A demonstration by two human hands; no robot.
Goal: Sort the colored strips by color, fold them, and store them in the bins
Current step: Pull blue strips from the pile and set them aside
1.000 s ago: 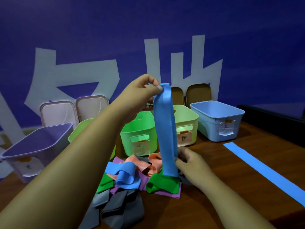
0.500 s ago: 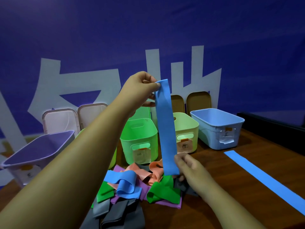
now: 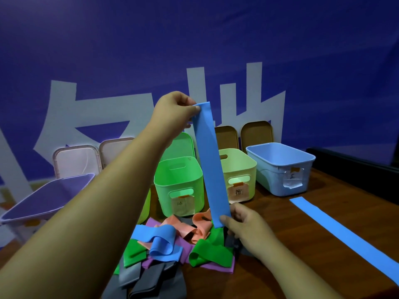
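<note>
the left hand [image 3: 172, 111] pinches the top of a blue strip [image 3: 212, 162], the right hand [image 3: 244, 223] its bottom, stretched upright above the pile [image 3: 172, 244]. folding seems next: bring the ends together, then the blue bin [image 3: 280, 167].

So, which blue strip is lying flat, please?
The long blue strip on the table, far right; the held strip hangs between left hand and right hand; the curled strip tops the pile.

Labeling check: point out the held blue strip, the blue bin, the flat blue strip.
held blue strip [image 3: 212, 160], head view, mid-length
blue bin [image 3: 271, 180], head view, front wall
flat blue strip [image 3: 345, 235], head view, middle
</note>
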